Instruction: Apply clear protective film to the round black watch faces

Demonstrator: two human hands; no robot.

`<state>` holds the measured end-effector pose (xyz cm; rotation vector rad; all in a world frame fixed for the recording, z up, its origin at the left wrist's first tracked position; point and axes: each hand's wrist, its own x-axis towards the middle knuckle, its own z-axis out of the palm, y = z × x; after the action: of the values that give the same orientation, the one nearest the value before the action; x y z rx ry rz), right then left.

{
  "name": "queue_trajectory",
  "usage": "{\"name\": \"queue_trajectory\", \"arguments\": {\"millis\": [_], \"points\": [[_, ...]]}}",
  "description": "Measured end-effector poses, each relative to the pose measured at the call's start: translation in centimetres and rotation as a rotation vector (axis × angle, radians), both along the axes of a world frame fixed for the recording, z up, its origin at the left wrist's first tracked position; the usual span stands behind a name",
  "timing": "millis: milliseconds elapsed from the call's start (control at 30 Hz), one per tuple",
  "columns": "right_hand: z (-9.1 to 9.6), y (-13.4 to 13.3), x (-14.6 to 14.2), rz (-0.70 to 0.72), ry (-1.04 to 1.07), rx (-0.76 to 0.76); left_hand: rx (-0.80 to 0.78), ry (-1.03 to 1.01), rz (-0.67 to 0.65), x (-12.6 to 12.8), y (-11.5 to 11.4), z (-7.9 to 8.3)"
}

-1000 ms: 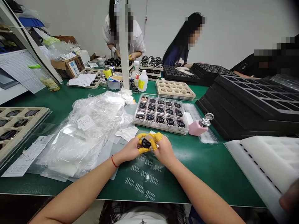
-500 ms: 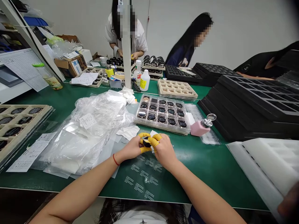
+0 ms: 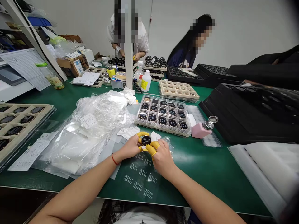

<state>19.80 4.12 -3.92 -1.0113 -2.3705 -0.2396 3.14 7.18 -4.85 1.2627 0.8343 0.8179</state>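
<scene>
My left hand [image 3: 133, 144], in yellow finger cots, is closed around a round black watch head [image 3: 146, 140] with white print on its face. The watch is held face up above the table. My right hand [image 3: 161, 152], also in yellow finger cots, has its thumb and fingers pinched at the watch's lower right edge. A white wipe [image 3: 155, 136] sticks up behind the right fingers; whether they hold it is hidden. Beneath my hands lies a clear sheet [image 3: 137, 177] with several blocks of white print. Just beyond stands a clear tray [image 3: 163, 129] of similar black watch heads.
A heap of clear plastic bags [image 3: 81, 137] lies left, beside a beige watch tray [image 3: 49, 109]. Right are a pink pump bottle [image 3: 201, 130], stacked black trays [image 3: 233, 124] and white foam [image 3: 275, 158]. A white post [image 3: 128, 62] rises at the back; co-workers are beyond.
The watch head has turned so that its printed face shows. My right fingers have moved lower on it. At right, a co-worker's dark-sleeved arm now reaches over the black trays.
</scene>
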Motion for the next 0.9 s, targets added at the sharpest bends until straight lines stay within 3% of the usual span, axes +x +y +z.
{"name": "queue_trajectory", "arguments": {"millis": [100, 200, 300, 400, 500, 667, 767, 900], "points": [[0.2, 0.0, 0.0, -0.003, 0.061, -0.069, -0.002, -0.002, 0.014, 0.0, 0.1, 0.3], [0.8, 0.6, 0.8, -0.001, 0.304, -0.262, 0.013, 0.006, 0.022, -0.1, 0.1, 0.6], [1.2, 1.4, 2.0, -0.148, 0.632, -0.460, 0.008, 0.043, 0.030, -0.1, 0.1, 0.8], [1.2, 2.0, 2.7, -0.243, 0.752, -0.579, 0.009, 0.067, 0.023, -0.1, 0.0, 0.9], [1.2, 2.0, 2.6, -0.155, 0.631, -0.498, 0.018, 0.052, 0.006, 0.0, 0.0, 0.8], [1.4, 1.2, 1.5, 0.058, 0.258, -0.278, 0.048, 0.038, -0.071, 0.3, -0.3, 0.6], [1.0, 1.2, 1.1, 0.037, 0.188, -0.177, 0.073, 0.090, -0.123, 0.6, -0.7, 0.7], [0.4, 1.6, 1.0, -0.052, 0.182, -0.168, 0.056, 0.134, -0.144, 0.8, -1.1, 0.9]]}}
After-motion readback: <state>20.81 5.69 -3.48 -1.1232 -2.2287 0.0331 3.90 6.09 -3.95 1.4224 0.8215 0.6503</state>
